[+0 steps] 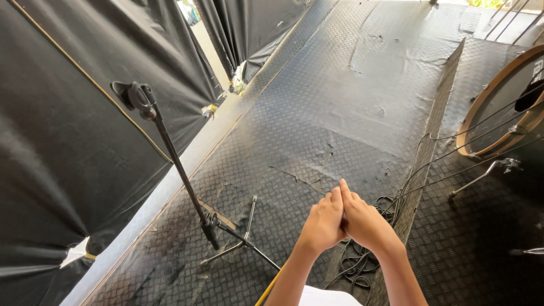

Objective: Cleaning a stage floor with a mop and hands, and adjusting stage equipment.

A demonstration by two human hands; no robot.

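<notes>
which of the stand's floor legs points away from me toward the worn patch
The thin silver-tipped leg; the other visible leg runs toward the hands.

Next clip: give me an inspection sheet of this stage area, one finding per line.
Surface: dark diamond-pattern rubber floor matting, torn and peeling in patches.
Job's things: black metal tripod microphone stand standing upright to the left of the hands, untouched.
Clutter: small scraps of debris at the mat's far left edge.
Grippers: left hand and right hand pressed together palm to palm, holding nothing visible.
Cables: tangled black cables coiled on the floor under the hands, strands running toward the drum.
Surroundings: black fabric drapes on the left; wood-rimmed bass drum on the right.
</notes>
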